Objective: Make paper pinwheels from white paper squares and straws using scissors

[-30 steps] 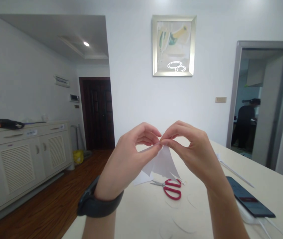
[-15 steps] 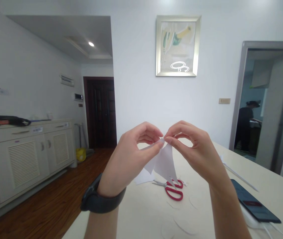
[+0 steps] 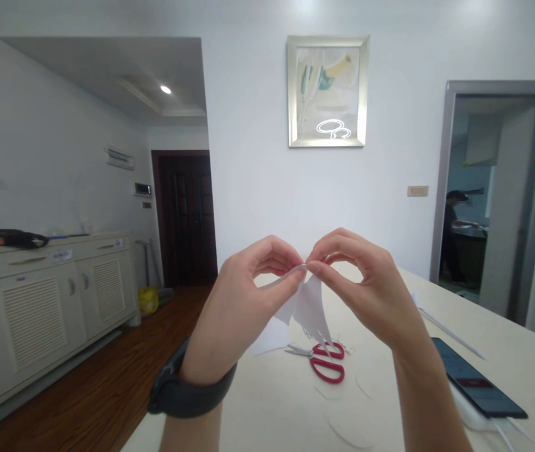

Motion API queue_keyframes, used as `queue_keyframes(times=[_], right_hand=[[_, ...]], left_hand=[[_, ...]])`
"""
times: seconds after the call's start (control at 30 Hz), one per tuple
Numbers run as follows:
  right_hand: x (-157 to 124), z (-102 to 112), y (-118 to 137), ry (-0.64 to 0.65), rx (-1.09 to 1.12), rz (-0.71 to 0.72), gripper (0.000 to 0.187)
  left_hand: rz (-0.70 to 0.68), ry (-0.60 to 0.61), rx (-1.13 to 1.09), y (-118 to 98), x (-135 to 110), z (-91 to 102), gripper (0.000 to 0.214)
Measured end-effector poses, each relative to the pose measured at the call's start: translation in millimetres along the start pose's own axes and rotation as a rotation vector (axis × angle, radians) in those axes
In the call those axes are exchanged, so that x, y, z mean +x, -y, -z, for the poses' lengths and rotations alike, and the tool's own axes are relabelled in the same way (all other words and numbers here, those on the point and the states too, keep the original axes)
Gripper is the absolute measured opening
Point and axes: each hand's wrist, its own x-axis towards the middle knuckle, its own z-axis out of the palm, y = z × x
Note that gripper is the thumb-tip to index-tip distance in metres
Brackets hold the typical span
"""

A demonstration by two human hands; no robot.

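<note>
A folded piece of white paper [image 3: 309, 305] hangs above the table between my hands, its lower edge cut into narrow points. My left hand [image 3: 262, 282], with a black band on the wrist, pinches its upper edge between thumb and fingers. Right beside that pinch, my right hand [image 3: 356, 273] grips the same edge with thumb and forefinger; the fingertips of both hands nearly touch. Below the paper lie red-handled scissors [image 3: 327, 370], blades pointing left. Another white sheet [image 3: 270, 338] rests on the table, partly hidden behind my left hand.
Thin paper strips [image 3: 347, 433] are scattered over the white table [image 3: 267, 408]. To the right lie a dark phone [image 3: 479, 380] with white cables and a white stick [image 3: 453, 333]. A person [image 3: 453, 238] stands beyond the doorway. A long cabinet [image 3: 51, 301] lines the left wall.
The camera view has shifted slightly. Both hands keep their pinch on the paper, whose cut lower points now show more spread. The person in the doorway has moved a little left.
</note>
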Motion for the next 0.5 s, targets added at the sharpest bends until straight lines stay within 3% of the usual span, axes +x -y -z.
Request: queue_keyframes(times=[0.3, 0.5], right_hand=[[-2.1, -2.0, 3.0, -0.061, -0.049, 0.026, 0.007], [-2.1, -1.4, 2.0, -0.029, 0.003, -0.003, 0.007]], left_hand=[[-0.018, -0.022, -0.044, -1.6, 0.4, -3.0, 0.007], [-0.022, -0.041, -0.035, -2.8, -0.8, -4.0, 0.006]])
